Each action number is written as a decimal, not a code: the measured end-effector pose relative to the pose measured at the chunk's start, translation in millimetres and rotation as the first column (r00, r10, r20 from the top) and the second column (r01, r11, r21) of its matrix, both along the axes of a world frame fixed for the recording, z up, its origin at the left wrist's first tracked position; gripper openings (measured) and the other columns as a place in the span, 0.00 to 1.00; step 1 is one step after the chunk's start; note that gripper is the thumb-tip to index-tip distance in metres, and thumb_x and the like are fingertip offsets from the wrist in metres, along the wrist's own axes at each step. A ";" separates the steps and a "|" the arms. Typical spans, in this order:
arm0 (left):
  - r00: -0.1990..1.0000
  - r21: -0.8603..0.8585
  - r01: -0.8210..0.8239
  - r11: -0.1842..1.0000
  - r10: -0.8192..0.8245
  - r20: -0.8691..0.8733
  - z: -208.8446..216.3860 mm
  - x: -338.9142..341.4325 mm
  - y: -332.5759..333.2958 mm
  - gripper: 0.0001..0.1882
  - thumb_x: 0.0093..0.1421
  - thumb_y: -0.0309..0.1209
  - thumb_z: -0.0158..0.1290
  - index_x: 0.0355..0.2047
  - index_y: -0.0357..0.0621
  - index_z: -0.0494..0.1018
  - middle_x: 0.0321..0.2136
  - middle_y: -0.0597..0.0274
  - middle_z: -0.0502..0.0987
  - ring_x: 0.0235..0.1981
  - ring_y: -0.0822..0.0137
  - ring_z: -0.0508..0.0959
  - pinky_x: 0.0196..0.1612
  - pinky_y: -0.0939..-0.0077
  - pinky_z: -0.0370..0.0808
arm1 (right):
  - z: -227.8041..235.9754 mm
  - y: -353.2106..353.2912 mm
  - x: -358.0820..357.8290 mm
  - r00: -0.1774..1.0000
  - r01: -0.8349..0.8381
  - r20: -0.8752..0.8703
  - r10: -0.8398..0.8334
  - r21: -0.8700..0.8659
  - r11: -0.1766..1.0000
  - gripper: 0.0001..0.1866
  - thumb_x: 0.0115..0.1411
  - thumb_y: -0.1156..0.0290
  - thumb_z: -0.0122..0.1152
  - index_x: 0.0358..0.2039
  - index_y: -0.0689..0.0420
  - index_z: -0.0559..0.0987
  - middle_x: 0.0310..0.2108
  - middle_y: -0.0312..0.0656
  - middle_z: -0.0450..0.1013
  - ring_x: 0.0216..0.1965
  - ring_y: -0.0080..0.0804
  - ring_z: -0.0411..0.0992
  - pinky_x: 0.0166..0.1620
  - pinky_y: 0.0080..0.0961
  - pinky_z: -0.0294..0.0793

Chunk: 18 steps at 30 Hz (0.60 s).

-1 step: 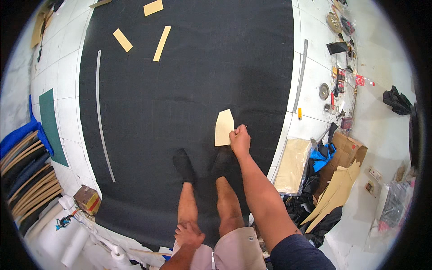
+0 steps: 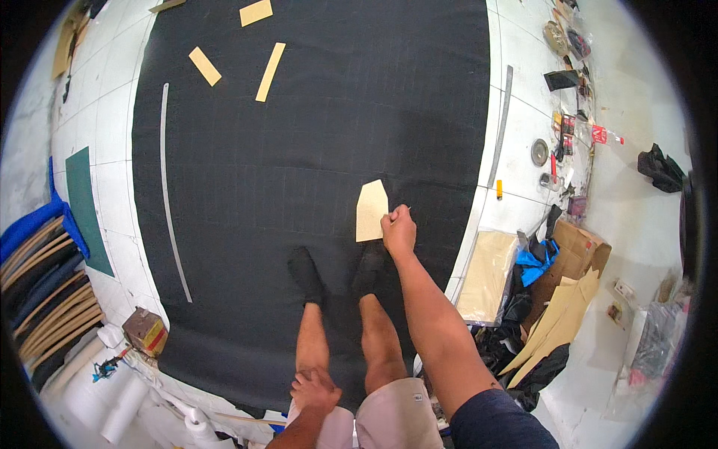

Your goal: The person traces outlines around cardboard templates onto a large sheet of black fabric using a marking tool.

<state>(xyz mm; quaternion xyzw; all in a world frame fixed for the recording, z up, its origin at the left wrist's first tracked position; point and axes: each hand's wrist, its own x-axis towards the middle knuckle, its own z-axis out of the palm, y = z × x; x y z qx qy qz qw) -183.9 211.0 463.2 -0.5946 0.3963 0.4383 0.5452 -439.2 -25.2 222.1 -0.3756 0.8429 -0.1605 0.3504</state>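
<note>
A cream cardboard pattern piece point(image 2: 371, 212), pointed at its far end, is in front of my right foot. My right hand point(image 2: 400, 228) is closed in a pinch at its right edge. A tiny tip shows by the knuckles, too small to name. Beneath lies a wide sheet of black fabric point(image 2: 239, 179), on which my dark-socked feet stand. My left hand point(image 2: 315, 390) rests on my left knee, fingers spread and holding nothing. Farther off on the fabric are a cream strip point(image 2: 270, 72), a shorter strip point(image 2: 205, 66) and a small cream rectangle point(image 2: 256, 13).
A long metal ruler point(image 2: 168, 187) lies along the fabric's left side, another ruler point(image 2: 499, 127) on the right-hand tiles. Near my right arm are a bagged cream stack point(image 2: 486, 277) and a cardboard box point(image 2: 580, 247). To the left sit a green mat point(image 2: 87, 209) and a small box point(image 2: 145, 332).
The pattern piece and my right hand have shifted very slightly away from me. My left hand stays on the knee.
</note>
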 end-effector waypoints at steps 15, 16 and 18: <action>0.999 -0.078 0.045 0.996 -0.044 0.019 -8.3 -1.7 20.8 0.49 0.53 0.62 0.60 0.68 0.50 0.61 0.61 0.42 0.63 0.59 0.44 0.70 0.60 0.51 0.71 | -2.7 -38.7 2.2 0.991 -0.006 -0.137 -0.003 -0.062 0.998 0.11 0.64 0.68 0.63 0.33 0.58 0.69 0.28 0.51 0.76 0.35 0.60 0.78 0.39 0.51 0.75; 0.999 -0.072 0.048 0.996 -0.046 0.019 -8.1 -1.6 19.9 0.49 0.53 0.62 0.60 0.68 0.50 0.61 0.61 0.42 0.63 0.59 0.44 0.70 0.60 0.51 0.71 | -3.1 -38.8 2.1 0.988 -0.009 -0.154 0.001 -0.052 0.999 0.12 0.63 0.69 0.64 0.32 0.58 0.69 0.28 0.51 0.76 0.34 0.59 0.78 0.39 0.49 0.75; 0.999 -0.057 0.032 0.998 -0.032 0.017 -7.0 -1.5 15.5 0.49 0.53 0.62 0.60 0.68 0.50 0.61 0.62 0.41 0.62 0.60 0.43 0.70 0.60 0.50 0.71 | -1.2 -36.2 -3.9 0.989 0.015 -0.144 -0.025 -0.069 0.998 0.11 0.64 0.68 0.62 0.33 0.58 0.69 0.28 0.52 0.76 0.35 0.60 0.78 0.39 0.51 0.75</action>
